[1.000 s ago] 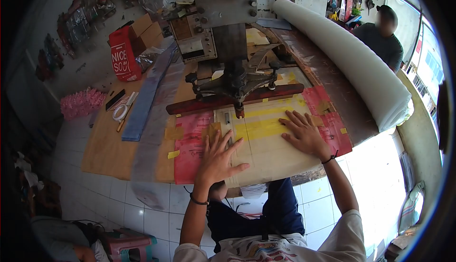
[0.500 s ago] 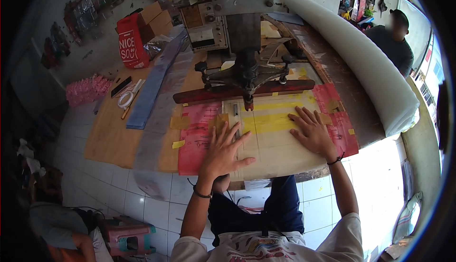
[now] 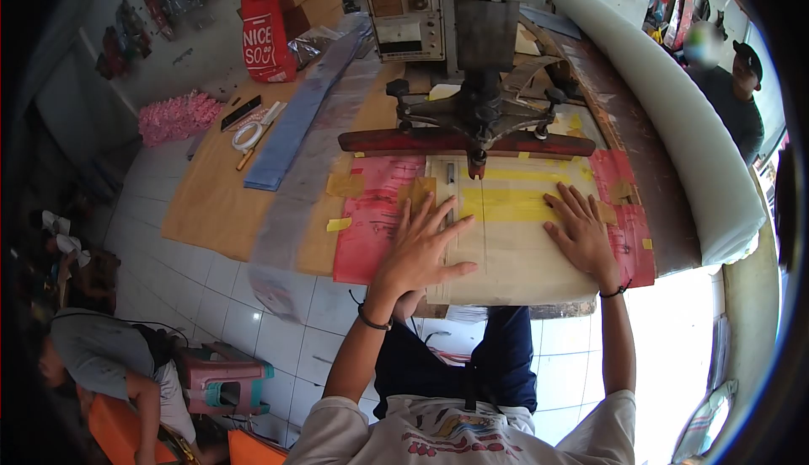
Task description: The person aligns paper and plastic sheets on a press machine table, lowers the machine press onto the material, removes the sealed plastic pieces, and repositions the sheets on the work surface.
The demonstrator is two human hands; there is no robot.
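Fingers spread, my left hand [image 3: 425,250] lies on the left part of a beige sheet [image 3: 522,267], near the edge of a red taped strip [image 3: 362,246]. My right hand [image 3: 581,233] rests flat on the sheet's right part, its fingertips by the yellow tape [image 3: 506,204]. Neither hand holds anything. Just beyond the fingers a long dark red bar [image 3: 396,142] hangs across the sheet under a black metal press head [image 3: 480,111]. Whether the bar touches the sheet cannot be made out.
A large white foam roll [image 3: 666,119] lies along the right side. Blue strips [image 3: 308,115], a white tape roll [image 3: 247,136] and a red bag [image 3: 268,39] are at left. One person [image 3: 126,364] bends low at lower left; another [image 3: 733,102] is at upper right.
The view has shifted, so the table and press appear further right and higher. Both hands stay spread on the sheet. More of the person at lower left shows, with orange material.
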